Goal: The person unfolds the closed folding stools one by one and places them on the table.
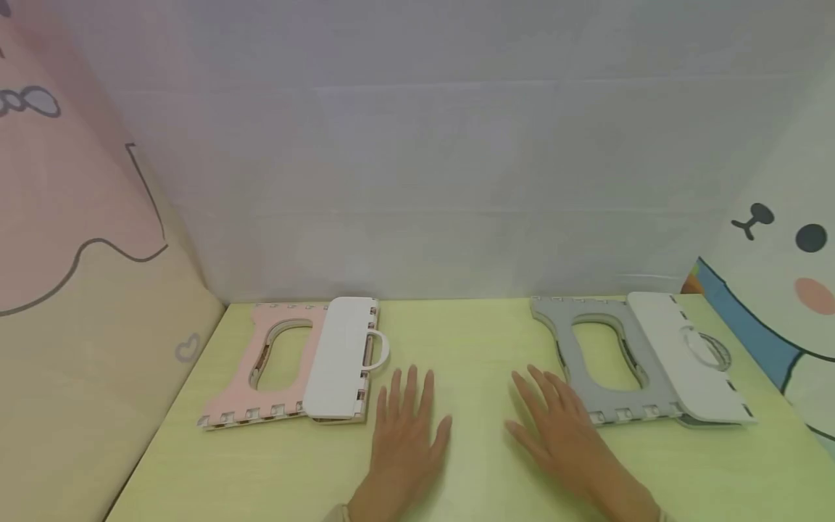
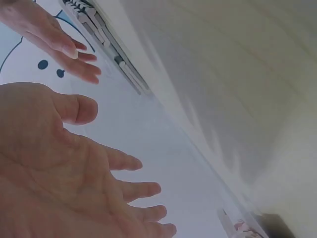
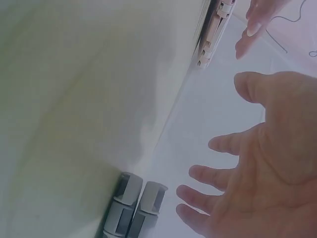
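My left hand (image 1: pixel 403 451) is held palm down over the table, fingers straight and slightly spread, holding nothing. Just beyond its fingertips lies a pink and white folding step stool (image 1: pixel 339 355), folded flat, its white loop handle (image 1: pixel 385 351) toward the middle. On the other side, my right hand (image 1: pixel 566 439) is also flat and empty, beside the lower left edge of a grey and white folding step stool (image 1: pixel 657 362), likewise folded. Bare palms show in both wrist views, the left palm (image 2: pixel 59 173) and the right palm (image 3: pixel 282 163) raised off the tabletop.
The pale yellow-green tabletop (image 1: pixel 457 341) carries both stools toward its back edge. Behind it hangs a plain whitish sheet (image 1: pixel 417 181). Cartoon-printed cloth stands at the left (image 1: pixel 85 377) and the right (image 1: pixel 783 167).
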Available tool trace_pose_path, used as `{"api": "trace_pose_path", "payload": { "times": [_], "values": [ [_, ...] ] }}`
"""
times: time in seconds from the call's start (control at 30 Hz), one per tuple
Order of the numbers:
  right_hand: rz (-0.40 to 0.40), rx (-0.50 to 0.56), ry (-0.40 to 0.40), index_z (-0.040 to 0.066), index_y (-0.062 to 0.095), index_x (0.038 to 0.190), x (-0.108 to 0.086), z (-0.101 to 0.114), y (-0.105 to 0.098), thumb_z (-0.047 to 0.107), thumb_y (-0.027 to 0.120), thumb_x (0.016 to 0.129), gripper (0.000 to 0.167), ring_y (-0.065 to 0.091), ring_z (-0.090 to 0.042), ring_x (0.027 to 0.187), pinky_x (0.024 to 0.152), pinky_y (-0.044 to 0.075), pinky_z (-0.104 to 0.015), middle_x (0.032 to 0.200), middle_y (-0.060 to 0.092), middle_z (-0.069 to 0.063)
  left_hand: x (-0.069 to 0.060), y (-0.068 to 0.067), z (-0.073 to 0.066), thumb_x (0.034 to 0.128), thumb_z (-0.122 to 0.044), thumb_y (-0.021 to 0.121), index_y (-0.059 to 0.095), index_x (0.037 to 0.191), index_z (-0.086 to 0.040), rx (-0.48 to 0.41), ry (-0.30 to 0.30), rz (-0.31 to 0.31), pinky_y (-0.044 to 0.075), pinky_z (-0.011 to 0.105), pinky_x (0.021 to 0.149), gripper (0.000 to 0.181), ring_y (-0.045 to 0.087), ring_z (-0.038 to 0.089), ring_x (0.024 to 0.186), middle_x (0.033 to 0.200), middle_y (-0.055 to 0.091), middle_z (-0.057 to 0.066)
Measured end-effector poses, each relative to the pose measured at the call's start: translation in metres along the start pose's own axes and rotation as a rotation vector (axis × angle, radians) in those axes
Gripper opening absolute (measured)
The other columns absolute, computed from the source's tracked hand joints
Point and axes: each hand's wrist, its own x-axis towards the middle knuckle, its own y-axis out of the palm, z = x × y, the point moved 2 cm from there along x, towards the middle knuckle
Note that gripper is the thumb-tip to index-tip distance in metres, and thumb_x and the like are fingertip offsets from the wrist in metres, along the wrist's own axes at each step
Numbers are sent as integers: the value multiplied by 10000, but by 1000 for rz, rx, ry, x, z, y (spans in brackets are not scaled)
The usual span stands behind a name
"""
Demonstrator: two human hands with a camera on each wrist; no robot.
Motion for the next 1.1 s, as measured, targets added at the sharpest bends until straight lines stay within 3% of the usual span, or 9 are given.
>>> {"api": "trace_pose_path", "payload": {
  "times": [0.17, 0.37, 0.77, 1.1],
  "values": [
    [-41, -23, -33, 38, 493, 1481, 2, -4, -2, 470, 526, 1054, 608, 502, -461, 1275, 1009, 446, -640, 1438, 520, -239, 4, 1, -6, 969, -389, 616, 512, 1481, -55, 11, 12, -51, 393, 553, 1115, 621, 451, 417, 1381, 1489, 501, 195],
    [-94, -29, -72, -2, 522, 1446, 4, -9, -3, 432, 499, 1074, 572, 569, -425, 1191, 952, 500, -601, 1345, 576, -241, 8, -2, -14, 989, -362, 606, 509, 1478, -45, -28, -10, -12, 407, 548, 1112, 591, 471, 430, 1348, 1468, 509, 205],
    [-124, -17, -61, -34, 557, 1372, 5, -22, -8, 324, 578, 1038, 491, 603, -445, 1125, 918, 515, -603, 1274, 609, -252, 16, -1, -28, 1030, -332, 551, 498, 1470, -20, -96, -30, 51, 407, 533, 1111, 543, 470, 435, 1323, 1424, 512, 223],
    [-113, -12, -20, -65, 592, 1311, 6, -35, -14, 144, 759, 856, 528, 610, -464, 1107, 904, 511, -620, 1251, 619, -278, 21, -1, -41, 1025, -313, 557, 550, 1409, -13, -108, -13, 38, 449, 487, 1069, 488, 518, 385, 1253, 1342, 556, 196]
  ]
}}
